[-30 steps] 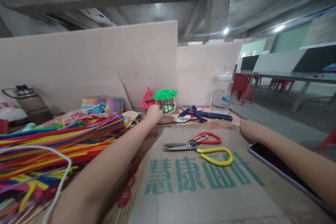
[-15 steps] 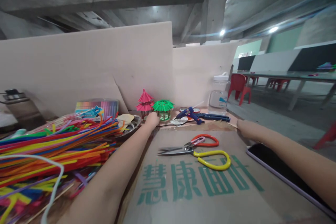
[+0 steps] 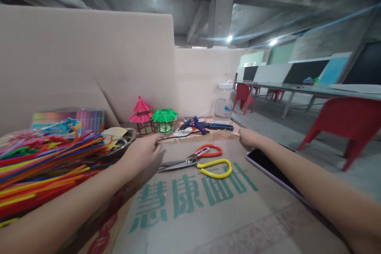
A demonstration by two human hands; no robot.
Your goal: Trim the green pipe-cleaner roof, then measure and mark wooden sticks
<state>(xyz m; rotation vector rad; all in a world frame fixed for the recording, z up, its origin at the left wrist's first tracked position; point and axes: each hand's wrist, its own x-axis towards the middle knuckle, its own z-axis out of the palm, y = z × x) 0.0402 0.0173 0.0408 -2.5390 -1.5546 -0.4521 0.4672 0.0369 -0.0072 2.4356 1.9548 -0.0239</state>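
Observation:
My left hand (image 3: 144,150) is just left of the scissors, over the cardboard's far left edge. Its fingers are loosely bent and apart, with the fingertips by a black cable (image 3: 175,137); no held thing shows. At the far right edge, my right hand (image 3: 249,137) is closed, with a thin pale stick (image 3: 234,133) poking out from its fingertips. Scissors (image 3: 214,163) with one red and one yellow handle lie between my hands on the cardboard (image 3: 190,226). Beyond them lies a blue glue gun (image 3: 193,124). A pink paper pavilion (image 3: 141,114) and a green one (image 3: 164,120) stand behind my left hand.
Colourful pipe cleaners (image 3: 47,162) heap up on the left, before a marker set (image 3: 70,121) and a metal tray (image 3: 126,141). A phone (image 3: 274,168) lies under my right forearm. A clear bottle (image 3: 223,105) stands by the white partition (image 3: 205,77). Red chairs (image 3: 351,123) are farther right.
The view has turned to the right. My left hand has drawn back from the pavilions toward me, its fingers showing more. My right hand stays near the cardboard's far right edge.

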